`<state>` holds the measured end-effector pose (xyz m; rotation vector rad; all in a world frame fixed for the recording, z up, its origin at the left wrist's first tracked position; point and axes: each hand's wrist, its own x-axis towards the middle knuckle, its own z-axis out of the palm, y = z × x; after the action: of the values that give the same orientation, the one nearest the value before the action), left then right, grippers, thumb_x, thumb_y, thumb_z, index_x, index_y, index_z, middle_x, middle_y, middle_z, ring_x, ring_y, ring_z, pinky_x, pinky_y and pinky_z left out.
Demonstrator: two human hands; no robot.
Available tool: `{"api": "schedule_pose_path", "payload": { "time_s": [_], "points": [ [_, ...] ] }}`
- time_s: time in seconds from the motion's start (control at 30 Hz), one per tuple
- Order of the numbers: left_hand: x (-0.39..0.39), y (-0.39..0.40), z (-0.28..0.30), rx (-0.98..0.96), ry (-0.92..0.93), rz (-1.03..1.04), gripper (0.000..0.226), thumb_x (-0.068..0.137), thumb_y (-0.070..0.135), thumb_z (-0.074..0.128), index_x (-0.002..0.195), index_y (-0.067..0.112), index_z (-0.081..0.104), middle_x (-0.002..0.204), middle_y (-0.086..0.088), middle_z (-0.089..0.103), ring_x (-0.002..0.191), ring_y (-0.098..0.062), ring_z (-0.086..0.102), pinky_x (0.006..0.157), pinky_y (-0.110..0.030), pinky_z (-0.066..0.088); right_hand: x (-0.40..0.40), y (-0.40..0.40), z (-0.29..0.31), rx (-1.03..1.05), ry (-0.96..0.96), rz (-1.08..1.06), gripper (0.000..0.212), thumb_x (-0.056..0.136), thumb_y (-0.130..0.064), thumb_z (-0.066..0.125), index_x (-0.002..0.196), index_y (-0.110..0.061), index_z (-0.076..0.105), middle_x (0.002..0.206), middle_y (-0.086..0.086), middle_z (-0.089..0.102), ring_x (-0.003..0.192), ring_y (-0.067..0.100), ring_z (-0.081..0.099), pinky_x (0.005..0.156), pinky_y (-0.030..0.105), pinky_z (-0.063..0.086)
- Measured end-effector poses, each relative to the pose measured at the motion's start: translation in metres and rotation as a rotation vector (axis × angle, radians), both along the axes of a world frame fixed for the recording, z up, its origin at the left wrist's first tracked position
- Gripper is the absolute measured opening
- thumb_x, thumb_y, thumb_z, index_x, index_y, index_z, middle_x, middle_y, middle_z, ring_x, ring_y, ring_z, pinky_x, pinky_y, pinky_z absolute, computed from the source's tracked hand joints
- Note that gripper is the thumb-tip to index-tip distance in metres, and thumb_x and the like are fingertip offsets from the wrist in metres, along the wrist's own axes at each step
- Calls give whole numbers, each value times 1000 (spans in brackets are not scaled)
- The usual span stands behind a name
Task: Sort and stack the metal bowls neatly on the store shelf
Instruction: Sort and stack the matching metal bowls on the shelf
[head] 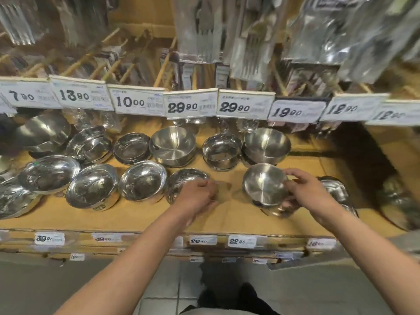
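- The right hand [306, 192] grips the rim of a round, brushed stainless-steel bowl [264, 186], thumb and fingers clamped on its right edge; the bowl tilts toward the camera above the shelf's front right.
- The left hand [196, 197] hangs with fingers loosely curled, holding nothing, just over a shiny plastic-wrapped steel bowl [181, 180] in the front row.
- More mirror-bright wrapped bowls [142, 180] sit in two rows; a matte deep bowl [172, 145] and another matte bowl [267, 143] stand at the back.
- The tan wooden shelf [141, 214] carries white price tags [189, 108] on the rail above.
- Packaged cutlery [200, 30] hangs overhead; grey floor tiles [159, 292] lie below.
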<state>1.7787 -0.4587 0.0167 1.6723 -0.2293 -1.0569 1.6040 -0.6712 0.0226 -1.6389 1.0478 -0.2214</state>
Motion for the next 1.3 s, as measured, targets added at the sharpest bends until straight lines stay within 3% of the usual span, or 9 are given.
{"api": "schedule_pose_path", "payload": {
  "time_s": [0.07, 0.13, 0.3, 0.43, 0.57, 0.77, 0.87, 1.1, 1.3],
  "points": [
    [-10, -30, 3, 7, -101, -119, 16, 94, 26, 67, 82, 25, 77, 70, 10, 75, 62, -3, 68, 56, -14, 53, -15, -10, 1, -42, 20, -7, 44, 98, -8, 54, 87, -46, 73, 82, 2, 72, 56, 16, 67, 62, 47, 61],
    [-22, -57, 5, -48, -80, -237, 10, 90, 38, 73, 89, 28, 76, 84, 17, 78, 73, 5, 72, 56, -8, 53, -26, -18, 2, -48, 27, -3, 46, 98, -8, 52, 87, -48, 73, 88, 6, 70, 65, 21, 68, 64, 48, 63],
    [-44, -113, -5, -68, -4, -337, 10, 90, 36, 73, 83, 31, 78, 85, 17, 78, 81, 3, 73, 62, -13, 56, -35, -38, 3, -54, 4, -71, 38, 97, -13, 55, 91, -45, 73, 96, 7, 72, 83, 26, 70, 57, 34, 59],
    [-48, -130, -24, -22, -61, -224, 12, 89, 23, 70, 95, 15, 77, 90, 1, 79, 86, -12, 76, 67, -21, 61, -35, -48, -7, -42, -10, -141, 17, 89, -15, 69, 104, -21, 72, 88, 5, 72, 93, 33, 72, 82, 51, 61],
    [-51, -133, -30, 59, -49, -132, 22, 91, 24, 71, 108, 11, 74, 91, -4, 79, 87, -18, 77, 77, -30, 64, -32, -51, -17, -39, 26, -111, 9, 83, -10, 73, 93, -10, 73, 92, 16, 73, 91, 30, 69, 95, 50, 54],
    [-58, -133, -40, 119, -63, -55, 23, 94, 12, 67, 116, 9, 64, 109, -12, 72, 88, -25, 75, 70, -29, 64, -31, -58, -29, -170, 110, 25, 12, 88, -12, 70, 95, -3, 73, 92, 10, 74, 92, 26, 67, 86, 32, 54],
    [-61, -134, -42, 132, -79, -30, 15, 94, 13, 66, 109, 13, 64, 107, -12, 72, 82, -21, 74, 67, -26, 63, -31, -62, -33, -248, 137, 63, 8, 89, -19, 71, 93, -16, 76, 76, -8, 69, 72, 6, 59, 61, 7, 41],
    [-67, -136, -48, 117, -93, -4, 8, 95, 14, 65, 96, 18, 72, 89, -6, 75, 76, -15, 74, 62, -21, 59, -33, -64, -45, -284, 143, 59, 16, 88, -25, 70, 101, -19, 75, 86, -9, 71, 85, 10, 64, 64, 11, 37],
    [-71, -139, -49, 128, -115, 18, 15, 97, 16, 64, 109, 13, 73, 101, -8, 76, 92, -24, 75, 72, -26, 63, -38, -70, -54, -315, 133, 65, 18, 87, -25, 71, 104, -20, 74, 78, -25, 59, 74, -13, 51, 59, 5, 31]
  ]
}}
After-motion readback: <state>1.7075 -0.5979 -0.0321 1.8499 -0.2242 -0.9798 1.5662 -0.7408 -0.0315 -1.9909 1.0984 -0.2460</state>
